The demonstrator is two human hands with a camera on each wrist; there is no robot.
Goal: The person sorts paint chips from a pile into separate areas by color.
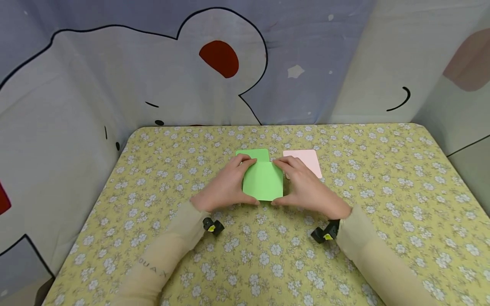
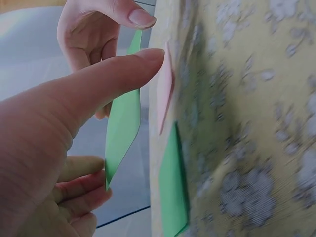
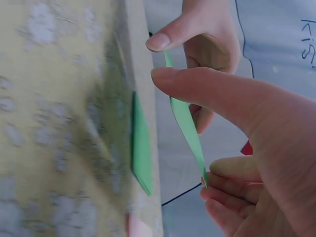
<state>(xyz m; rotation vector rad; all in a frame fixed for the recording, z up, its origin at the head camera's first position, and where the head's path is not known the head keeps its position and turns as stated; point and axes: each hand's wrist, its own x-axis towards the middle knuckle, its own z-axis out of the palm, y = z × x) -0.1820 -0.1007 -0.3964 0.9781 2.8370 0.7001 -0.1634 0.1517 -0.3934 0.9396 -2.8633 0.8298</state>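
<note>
A light green square sheet of paper (image 1: 263, 182) is held between both hands, slightly bowed and raised off the table. My left hand (image 1: 229, 183) grips its left side, thumb at the near edge and fingers at the far corner. On the opposite side my right hand (image 1: 306, 185) holds it the same way. Both thumbs come close together along the near edge. In the left wrist view the lifted sheet (image 2: 123, 121) stands apart from a green paper stack (image 2: 173, 182) on the table. That green stack (image 1: 254, 154) is partly covered by the sheet in the head view.
A pink paper stack (image 1: 308, 161) lies behind the right hand, partly hidden by it. The table has a yellow floral cloth (image 1: 264, 255). Behind it hangs a printed curtain (image 1: 306, 51) with cartoon figures, close along the far edge. Each wrist carries a small black camera.
</note>
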